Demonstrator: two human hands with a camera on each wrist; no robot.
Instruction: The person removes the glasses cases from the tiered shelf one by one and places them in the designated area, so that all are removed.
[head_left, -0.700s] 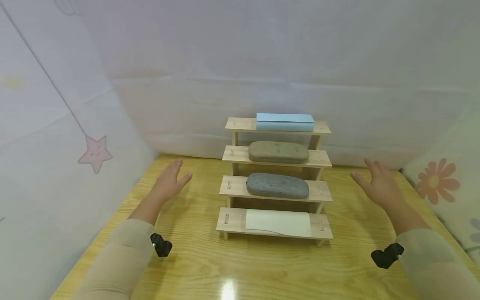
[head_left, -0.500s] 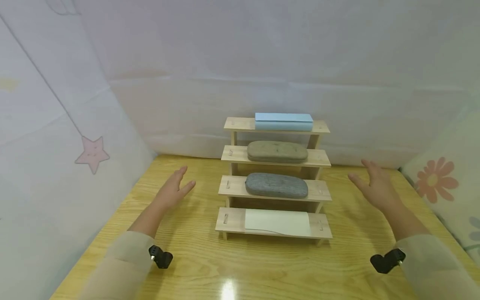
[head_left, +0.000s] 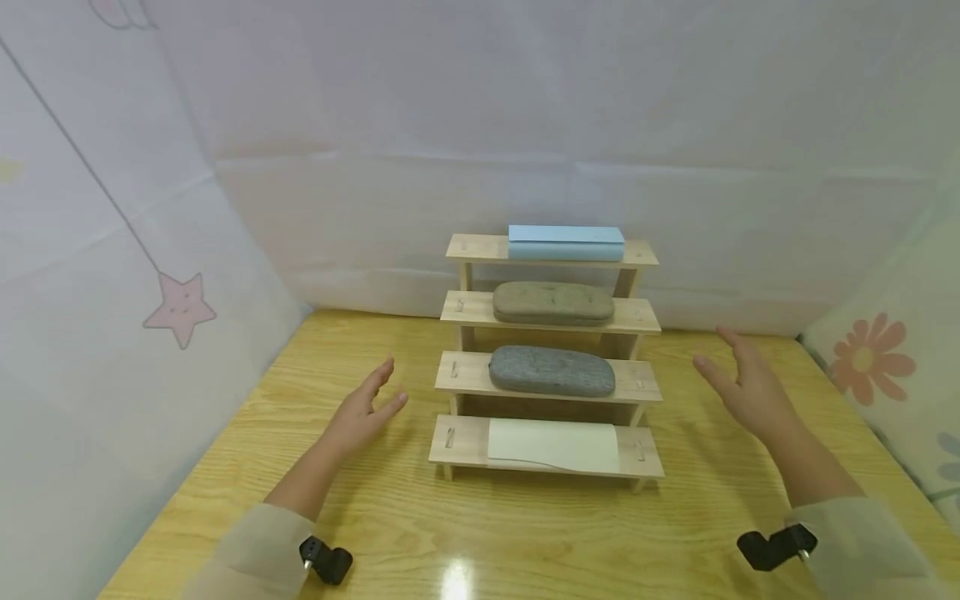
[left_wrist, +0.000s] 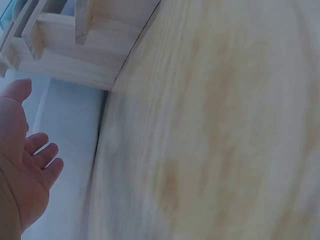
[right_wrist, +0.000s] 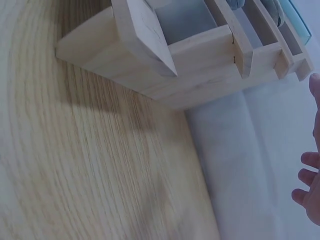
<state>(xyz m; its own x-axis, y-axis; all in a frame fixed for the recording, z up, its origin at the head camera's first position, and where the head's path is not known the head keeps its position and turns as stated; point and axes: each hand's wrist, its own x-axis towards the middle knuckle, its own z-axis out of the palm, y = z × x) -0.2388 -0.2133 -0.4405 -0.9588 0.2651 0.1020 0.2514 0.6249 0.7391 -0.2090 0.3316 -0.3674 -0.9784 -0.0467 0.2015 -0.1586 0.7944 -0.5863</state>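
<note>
A stepped wooden rack [head_left: 451, 437] stands on the table between my two hands. On its top step lies a light blue case [head_left: 566, 243]. Below that sit an olive-brown oblong case [head_left: 553, 303] and a grey fabric oblong case [head_left: 551, 372]. The lowest step bears a cream-white flat-looking piece [head_left: 553, 445] with a wavy front edge. Left of the rack, my left hand [head_left: 362, 417] hovers with fingers extended and thumb apart, touching nothing. My right hand [head_left: 752, 392] is held on the other side, also apart from the rack, its fingers extended.
The yellow wood-grain table [head_left: 525, 542] reaches back to a white cloth backdrop [head_left: 487, 100]. Cloth walls with a pink star [head_left: 181, 308] and a red flower [head_left: 862, 359] flank it left and right. Black wrist cameras sit on both sleeves.
My left hand has come nearer to me and rightward, closer to the rack. The right hand has shifted slightly toward me. The rack and its cases stay in place.
</note>
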